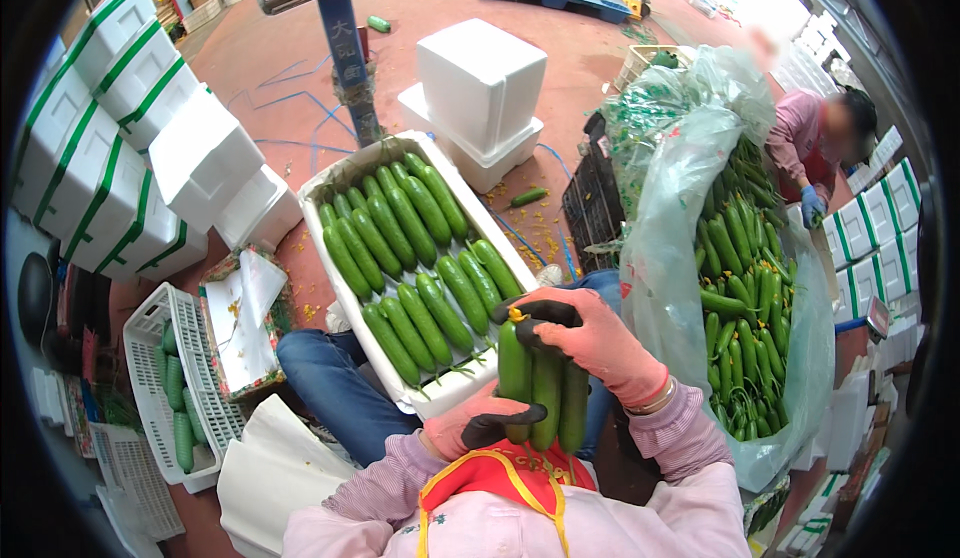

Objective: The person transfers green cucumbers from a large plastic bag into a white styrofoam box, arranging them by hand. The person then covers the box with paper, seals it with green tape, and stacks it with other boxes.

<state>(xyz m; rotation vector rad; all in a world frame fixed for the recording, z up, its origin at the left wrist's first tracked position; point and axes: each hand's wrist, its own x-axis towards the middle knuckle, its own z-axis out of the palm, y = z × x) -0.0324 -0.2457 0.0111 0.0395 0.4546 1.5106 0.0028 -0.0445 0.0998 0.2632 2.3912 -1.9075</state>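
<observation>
Both my hands wear pink gloves with dark palms and fingers. My left hand point(487, 421) grips the lower part of a bunch of several green cucumbers point(545, 389), stems hanging down. From above, my right hand point(592, 333) holds the top of the same bunch, one finger beside a small yellow blossom. Just left of the bunch, a white foam box point(319, 254) stands between my knees, with cucumbers point(409, 224) laid in slanting rows inside it. To the right stands a large container lined with clear plastic point(660, 258), holding many loose cucumbers point(750, 295).
Stacked foam boxes point(112, 160) rise at the left, above a white plastic basket point(161, 408) of cucumbers. A scale's post point(346, 55) and a white foam box point(481, 85) stand ahead. A co-worker point(814, 138) in blue gloves is beyond the plastic-lined container.
</observation>
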